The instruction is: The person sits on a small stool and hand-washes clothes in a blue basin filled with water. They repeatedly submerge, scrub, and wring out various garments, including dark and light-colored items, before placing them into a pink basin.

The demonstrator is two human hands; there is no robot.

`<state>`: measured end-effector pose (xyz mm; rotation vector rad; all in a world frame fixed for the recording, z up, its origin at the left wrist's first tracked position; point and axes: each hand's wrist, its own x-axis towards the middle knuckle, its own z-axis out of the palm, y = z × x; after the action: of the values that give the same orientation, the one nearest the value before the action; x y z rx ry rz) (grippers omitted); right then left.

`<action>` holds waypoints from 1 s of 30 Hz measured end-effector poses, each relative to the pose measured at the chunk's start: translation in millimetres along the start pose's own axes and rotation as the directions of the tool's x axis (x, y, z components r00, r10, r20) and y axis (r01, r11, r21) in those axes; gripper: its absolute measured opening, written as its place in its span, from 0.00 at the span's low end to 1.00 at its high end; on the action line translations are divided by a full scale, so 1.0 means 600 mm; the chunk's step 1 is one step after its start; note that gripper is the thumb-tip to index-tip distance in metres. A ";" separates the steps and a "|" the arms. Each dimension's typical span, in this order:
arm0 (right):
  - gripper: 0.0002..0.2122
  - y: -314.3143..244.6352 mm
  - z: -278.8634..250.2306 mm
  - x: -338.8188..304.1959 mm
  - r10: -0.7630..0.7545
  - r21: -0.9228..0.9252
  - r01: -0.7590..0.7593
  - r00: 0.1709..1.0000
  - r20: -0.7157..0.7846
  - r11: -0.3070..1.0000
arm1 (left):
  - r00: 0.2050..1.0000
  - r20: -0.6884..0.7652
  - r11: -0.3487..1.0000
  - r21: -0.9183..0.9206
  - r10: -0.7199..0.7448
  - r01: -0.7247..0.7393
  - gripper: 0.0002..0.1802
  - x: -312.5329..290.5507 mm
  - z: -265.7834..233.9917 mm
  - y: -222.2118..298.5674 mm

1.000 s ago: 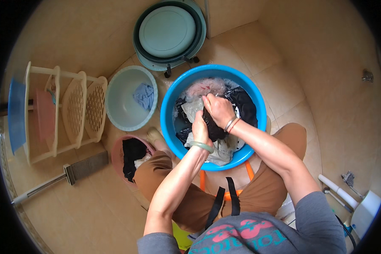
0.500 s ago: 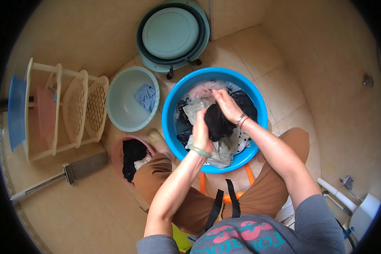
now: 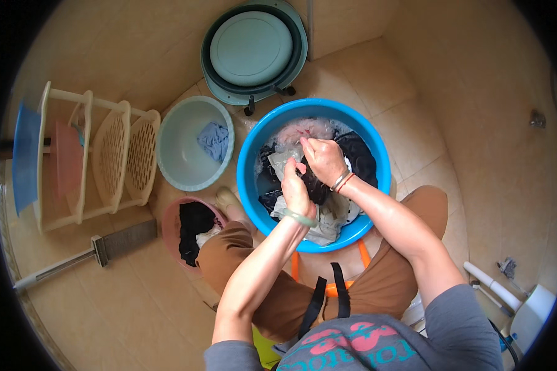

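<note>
A blue basin (image 3: 246, 185) in front of me holds wet clothes in soapy water. Over its middle, my right hand (image 3: 326, 162) is closed around part of a black garment (image 3: 316, 187), knuckles up. My left hand (image 3: 296, 193) has hold of the same garment from the left side, its fingers curled and partly hidden. The black cloth hangs between both hands, above a pale garment (image 3: 329, 217). At the basin's far side lies a pink garment (image 3: 304, 128) amid suds. Dark clothes (image 3: 356, 154) rest along the right side.
A pale green basin (image 3: 167, 151) with a blue cloth stands left. Nearer me is a pink basin (image 3: 169, 232) of clothes. A cream rack (image 3: 124, 154) and a sponge mop (image 3: 102, 250) are farther left. A folded green tub (image 3: 250, 46) leans against the far wall.
My hands have drawn closer together over the basin. The right hand's fingers have curled into a fist, and the black garment between the hands is bunched smaller and more hidden.
</note>
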<state>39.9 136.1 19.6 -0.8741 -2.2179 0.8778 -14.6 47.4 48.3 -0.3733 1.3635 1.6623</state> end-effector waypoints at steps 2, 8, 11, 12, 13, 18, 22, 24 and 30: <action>0.11 0.016 0.012 -0.014 -0.060 -0.110 0.061 0.998 0.013 0.992 | 0.999 -0.027 0.999 0.031 -0.028 0.029 0.14 0.008 -0.010 -0.005; 0.06 -0.158 -0.023 -0.054 -0.422 0.000 0.423 0.904 0.062 0.906 | 0.950 0.306 0.997 0.021 0.068 -0.078 0.10 0.095 -0.086 0.011; 0.05 -0.086 0.000 -0.030 -0.455 -0.052 0.454 0.891 -0.001 0.890 | 0.921 0.061 0.874 0.295 0.385 -0.385 0.10 0.098 -0.096 -0.046; 0.05 -0.039 -0.005 -0.008 -0.214 -0.118 0.220 0.975 0.060 0.968 | 0.983 0.072 0.963 -0.198 -0.172 0.183 0.09 0.066 -0.046 -0.021; 0.08 0.027 -0.022 0.008 -0.094 -0.223 0.095 0.995 0.017 0.970 | 0.990 0.076 0.993 0.021 -0.117 0.115 0.11 0.009 -0.006 -0.007; 0.16 0.017 -0.053 0.040 0.249 0.222 -0.253 0.967 0.047 0.942 | 0.974 0.213 0.994 0.099 -0.072 0.052 0.27 0.004 -0.056 0.053; 0.14 0.048 -0.086 0.061 0.087 0.360 -0.043 0.991 -0.105 0.932 | 0.673 0.570 0.815 -0.008 -0.472 0.579 0.43 -0.009 -0.068 0.069; 0.16 0.028 -0.091 0.036 0.163 -0.100 -0.148 0.971 0.172 0.984 | 0.727 0.556 0.883 0.029 -0.403 0.468 0.43 -0.010 -0.079 0.063; 0.40 -0.013 -0.099 -0.017 0.476 -0.155 -0.484 0.663 0.577 0.861 | 0.711 0.643 0.923 -0.019 -0.283 0.385 0.36 -0.019 -0.060 0.095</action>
<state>85.7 145.0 58.8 -1.3673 -2.5303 1.6108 -64.5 12.2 78.8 -0.1101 0.6140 1.3966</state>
